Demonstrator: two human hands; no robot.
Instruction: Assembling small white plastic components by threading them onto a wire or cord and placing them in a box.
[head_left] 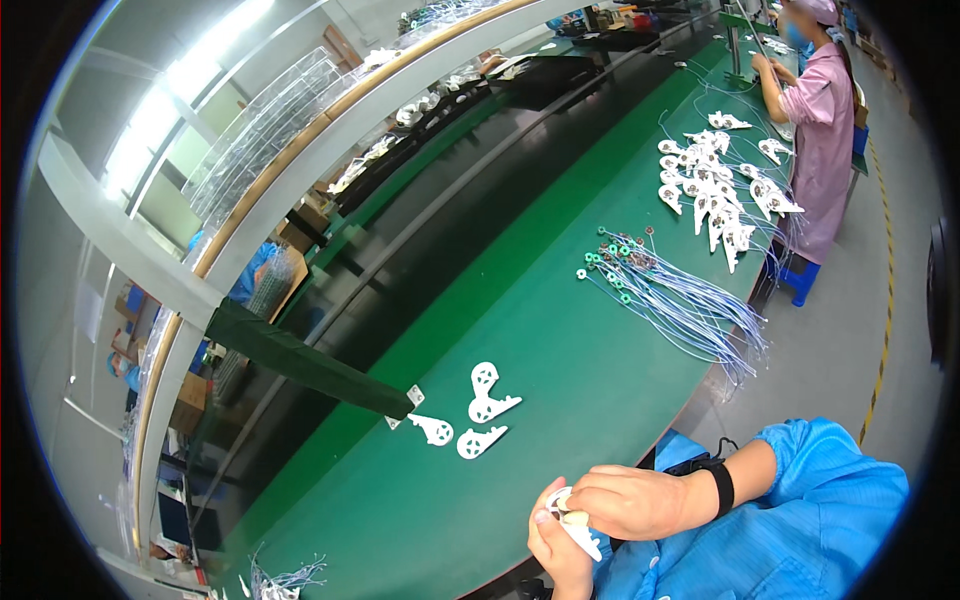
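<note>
A white plastic part [583,538] with a round end and a notched tail is held over the near edge of the green table. My left hand [552,540] is closed around its side, thumb against the round end. Bent over the top of the same part, my right hand [635,500] presses its fingertips at the round end; whether they also hold something small is hidden. Ahead on the table lie similar loose white parts [482,442], with spoked round openings.
Bundled blue-white wires [680,300] with green and brown ring ends lie at the right. Beyond them is a pile of wired white parts [710,185]. A dark green post [310,360] rises at the left. A co-worker in pink [815,130] works at the far right.
</note>
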